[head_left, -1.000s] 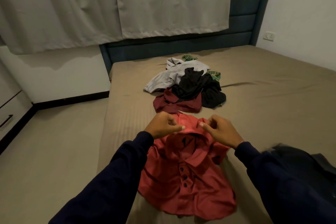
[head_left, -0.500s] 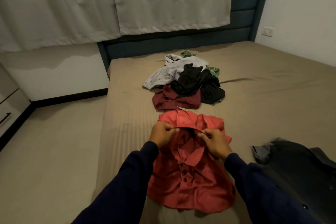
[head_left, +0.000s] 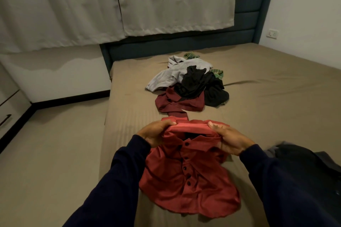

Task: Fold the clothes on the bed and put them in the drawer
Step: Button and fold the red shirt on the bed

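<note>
Gripping the red shirt (head_left: 186,177) at its collar, the left hand (head_left: 156,132) and right hand (head_left: 230,139) hold it over the bed (head_left: 267,97); more clothes (head_left: 188,83) lie at 12 o'clock.

red buttoned shirt (head_left: 186,180), front up, on bed (head_left: 267,108)

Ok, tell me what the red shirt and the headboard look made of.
Red shirt: soft woven cloth, probably cotton, matte; it wrinkles and droops, with dark buttons.
Headboard: padded fabric upholstery, it seems, dark blue and matte, with stitched horizontal panels.
</note>
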{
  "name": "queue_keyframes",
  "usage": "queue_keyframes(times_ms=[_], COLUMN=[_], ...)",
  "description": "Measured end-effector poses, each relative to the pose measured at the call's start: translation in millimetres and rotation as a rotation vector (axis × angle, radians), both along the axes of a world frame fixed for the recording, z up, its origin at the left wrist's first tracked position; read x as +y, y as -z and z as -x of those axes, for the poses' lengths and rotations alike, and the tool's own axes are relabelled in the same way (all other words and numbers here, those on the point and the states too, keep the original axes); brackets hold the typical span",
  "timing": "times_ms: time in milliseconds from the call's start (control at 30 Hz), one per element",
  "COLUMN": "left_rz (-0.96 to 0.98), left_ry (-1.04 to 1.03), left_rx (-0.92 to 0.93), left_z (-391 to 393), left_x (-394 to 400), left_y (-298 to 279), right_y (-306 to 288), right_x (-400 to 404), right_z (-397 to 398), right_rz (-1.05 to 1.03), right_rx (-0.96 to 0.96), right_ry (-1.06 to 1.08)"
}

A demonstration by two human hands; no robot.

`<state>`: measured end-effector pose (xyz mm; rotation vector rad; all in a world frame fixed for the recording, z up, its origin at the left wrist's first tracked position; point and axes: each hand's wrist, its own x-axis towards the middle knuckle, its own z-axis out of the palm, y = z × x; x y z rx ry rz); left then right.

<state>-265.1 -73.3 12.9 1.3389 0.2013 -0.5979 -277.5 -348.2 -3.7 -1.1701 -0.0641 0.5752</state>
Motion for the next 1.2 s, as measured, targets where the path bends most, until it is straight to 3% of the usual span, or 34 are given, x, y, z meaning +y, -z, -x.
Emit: queue_keyframes(times_ms=[133, 267, 433, 567, 667, 867, 1067, 1200], left_rz=[-0.002, 0.044, -0.122, -0.068, 0.006, 0.057, 0.364, 0.558], left_ry=[-0.039, -0.028, 0.143, -0.026, -0.131, -0.315, -0.543, -0.508], left_rx=[-0.004, -0.168, -0.144, -0.07, -0.093, -0.011, 0.109, 0.118], left_z=[6, 16, 26, 28, 30, 33, 32, 28], left_x=[-12, -4, 4, -7, -15, -28, -35, -35], left_y=[11, 17, 22, 29, 34, 33, 19, 16], right_y=[10, 26, 35, 31, 51, 56, 46, 41], right_x=[13, 5, -3, 22, 33, 40, 46, 46], right_z=[9, 12, 16, 32, 38, 34, 32, 31], right_rz=[-0.082, -0.104, -0.055, 0.252, 0.411, 0.073, -0.401, -0.562], right_rx=[-0.015, -0.096, -0.191, -0.161, 0.021, 0.114, 0.241, 0.285], right_ry=[0.084, 0.081, 0.031, 0.411, 0.458, 0.557, 0.575, 0.549])
